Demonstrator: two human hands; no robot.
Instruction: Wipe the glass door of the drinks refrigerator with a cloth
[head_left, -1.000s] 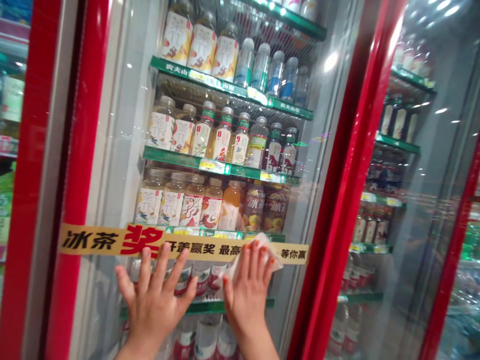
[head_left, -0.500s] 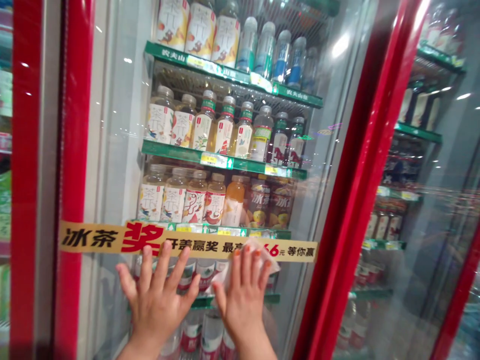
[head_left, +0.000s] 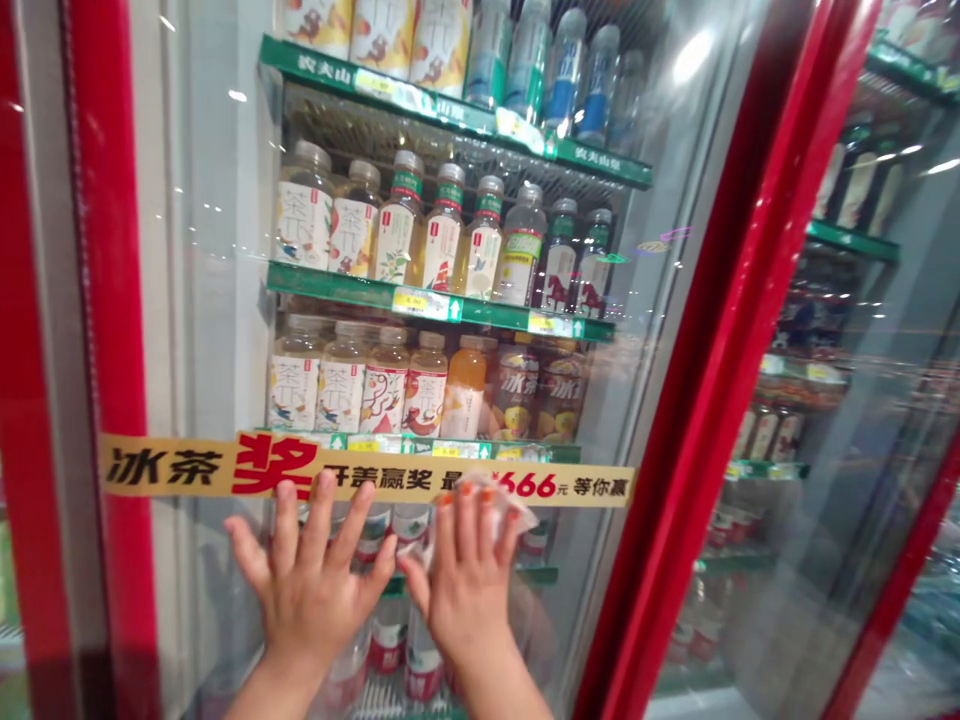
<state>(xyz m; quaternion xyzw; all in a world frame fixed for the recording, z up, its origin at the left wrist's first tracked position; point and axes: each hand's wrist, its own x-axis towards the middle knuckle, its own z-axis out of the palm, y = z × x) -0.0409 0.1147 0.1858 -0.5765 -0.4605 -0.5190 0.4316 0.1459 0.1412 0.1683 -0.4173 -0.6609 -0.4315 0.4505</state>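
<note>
With spread fingers, my left hand [head_left: 309, 590] lies flat on the glass door [head_left: 217, 400], its fingertips at the lower edge of a gold strip [head_left: 397, 481] with black and red lettering. Beside it, my right hand [head_left: 469, 590] presses a thin white tissue [head_left: 525, 514] against the glass, fingers extended and lying over it. The tissue's edges show past the fingers on both sides, and its middle is hidden under the hand. It overlaps the lower part of the strip, left of the red digits.
Behind the glass, bottled drinks [head_left: 442, 230] stand on several shelves with green front rails [head_left: 315, 280]. Red door frames [head_left: 720, 330] rise at right and left [head_left: 105, 330]. Another cooler with bottles [head_left: 851, 190] is on the right. Reflections show on the glass.
My right hand and the tissue have slid left along the glass, closer to my left hand, uncovering the red digits on the strip. My left hand stays spread in nearly the same place.
</note>
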